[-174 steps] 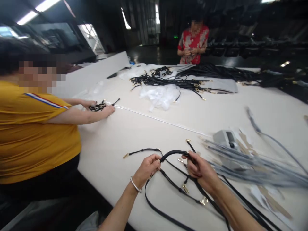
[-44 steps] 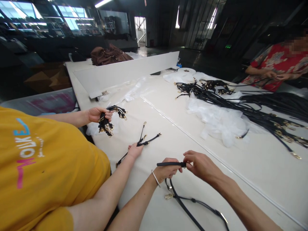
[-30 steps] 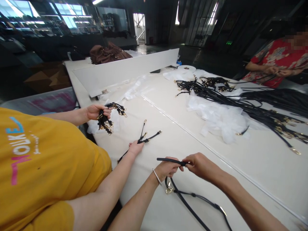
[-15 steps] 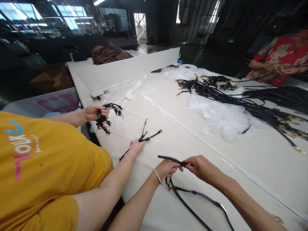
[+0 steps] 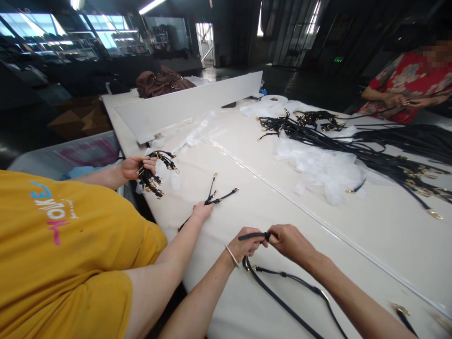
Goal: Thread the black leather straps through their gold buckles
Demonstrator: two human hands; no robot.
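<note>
My left hand (image 5: pixel 247 248), a thin bangle on its wrist, and my right hand (image 5: pixel 287 240) meet just above the white table (image 5: pixel 353 221). Both are closed on one black leather strap (image 5: pixel 252 235); a short length bridges the two hands. The remainder of the strap (image 5: pixel 282 301) trails toward me over the table, with gold metal fittings near my left wrist and along its length.
A person in a yellow shirt (image 5: pixel 63 254) leans in at my left, one hand on short black straps (image 5: pixel 215 197), the other gripping a bundle of them (image 5: pixel 151 174). A pile of black straps (image 5: pixel 370 150) and clear plastic bags (image 5: pixel 318 169) lie mid-table. A person in red (image 5: pixel 409 84) works at the far right.
My hands have drawn closer together, so less strap sticks out past my left hand. Since the oldest frame my view swung left, away from a grey bundle of straps.
</note>
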